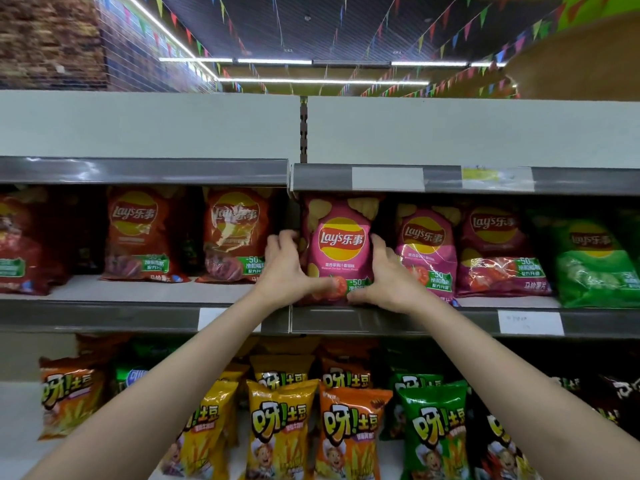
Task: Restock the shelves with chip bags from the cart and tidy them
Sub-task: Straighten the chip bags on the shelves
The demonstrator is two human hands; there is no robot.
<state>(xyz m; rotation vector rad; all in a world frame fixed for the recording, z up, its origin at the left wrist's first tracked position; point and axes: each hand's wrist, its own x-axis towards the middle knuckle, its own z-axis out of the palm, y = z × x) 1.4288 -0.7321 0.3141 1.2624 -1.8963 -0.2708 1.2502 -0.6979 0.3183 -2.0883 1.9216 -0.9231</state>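
A glossy pink chip bag (341,247), puffed and pillow-shaped with a crimped top edge, is held upright at the front of the middle shelf (381,320), at the left end of its right-hand bay. It is gripped along its left side by the left hand (285,268), fingers curled round the edge, and along its right side by the right hand (388,278), thumb laid across the lower front. A second pink bag (427,251) of shiny crinkled film stands just beside it.
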